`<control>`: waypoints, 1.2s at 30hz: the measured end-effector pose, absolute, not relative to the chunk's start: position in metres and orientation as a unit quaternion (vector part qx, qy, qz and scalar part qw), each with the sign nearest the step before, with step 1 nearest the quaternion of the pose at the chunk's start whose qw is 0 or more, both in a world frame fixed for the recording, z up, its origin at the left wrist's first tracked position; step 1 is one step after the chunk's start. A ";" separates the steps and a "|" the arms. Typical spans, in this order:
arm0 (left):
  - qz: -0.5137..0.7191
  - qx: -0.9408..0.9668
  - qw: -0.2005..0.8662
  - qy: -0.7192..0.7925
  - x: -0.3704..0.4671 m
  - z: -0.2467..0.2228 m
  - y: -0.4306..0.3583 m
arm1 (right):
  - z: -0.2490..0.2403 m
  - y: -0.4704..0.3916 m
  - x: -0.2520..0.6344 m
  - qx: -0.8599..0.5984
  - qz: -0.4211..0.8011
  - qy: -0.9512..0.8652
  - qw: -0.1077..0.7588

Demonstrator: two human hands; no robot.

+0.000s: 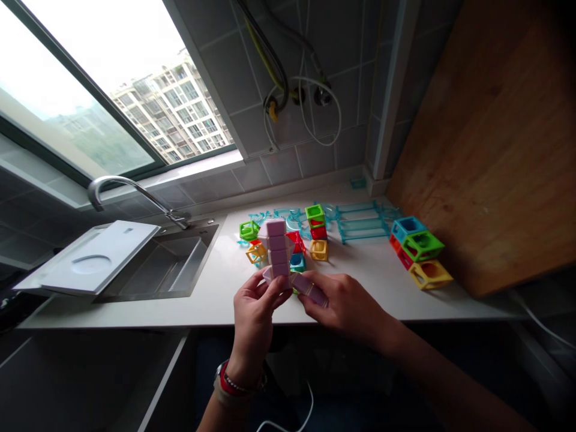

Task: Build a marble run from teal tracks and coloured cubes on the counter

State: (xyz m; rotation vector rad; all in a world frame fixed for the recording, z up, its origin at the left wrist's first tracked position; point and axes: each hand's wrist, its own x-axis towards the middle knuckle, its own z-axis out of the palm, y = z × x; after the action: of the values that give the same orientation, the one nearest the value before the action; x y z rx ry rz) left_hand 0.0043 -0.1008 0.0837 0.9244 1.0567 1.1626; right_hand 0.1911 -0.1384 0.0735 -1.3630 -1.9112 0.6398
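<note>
A pink segmented block piece rises upright above the counter, its square faces stacked in a column with pale seams between them. My left hand pinches its lower end, thumb in front. With its fingers closed, my right hand grips a shorter pink segmented arm that slants down to the right from the column's base. Whether the two pink parts are joined, I cannot tell. Behind them are a red open-frame block and a blue one, partly hidden.
Green block and yellow block stand left; a green-red-yellow group is right of centre. More colored blocks sit by the wooden board. Clear teal track pieces lie behind. The sink is left.
</note>
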 end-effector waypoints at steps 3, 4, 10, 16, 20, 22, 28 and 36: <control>0.486 0.404 0.627 0.456 0.003 0.083 -0.100 | 0.078 -0.140 0.198 -0.516 0.171 -0.784 0.300; 0.480 0.400 0.634 0.456 0.002 0.082 -0.101 | 0.079 -0.140 0.201 -0.516 0.146 -0.794 0.285; 0.457 0.375 0.668 0.452 0.007 0.087 -0.104 | 0.084 -0.137 0.219 -0.508 -0.014 -0.818 0.270; 0.465 0.358 0.682 0.437 0.007 0.097 -0.102 | 0.079 -0.136 0.216 -0.497 0.009 -0.797 0.343; 0.460 0.349 0.689 0.438 0.007 0.097 -0.105 | 0.081 -0.139 0.215 -0.506 0.037 -0.797 0.327; 0.459 0.354 0.686 0.439 0.009 0.096 -0.106 | 0.084 -0.141 0.216 -0.515 0.038 -0.799 0.308; 0.478 0.351 0.675 0.440 0.016 0.090 -0.105 | 0.089 -0.148 0.208 -0.569 0.001 -0.765 0.301; 0.412 0.372 0.713 0.429 0.021 0.094 -0.107 | 0.094 -0.155 0.202 -0.552 0.001 -0.778 0.299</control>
State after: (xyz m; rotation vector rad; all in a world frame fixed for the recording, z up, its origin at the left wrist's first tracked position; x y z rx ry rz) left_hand 0.0206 -0.1075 0.0937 0.8247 0.9499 0.9128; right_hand 0.2018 -0.1554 0.0944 -1.4672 -2.0673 0.0017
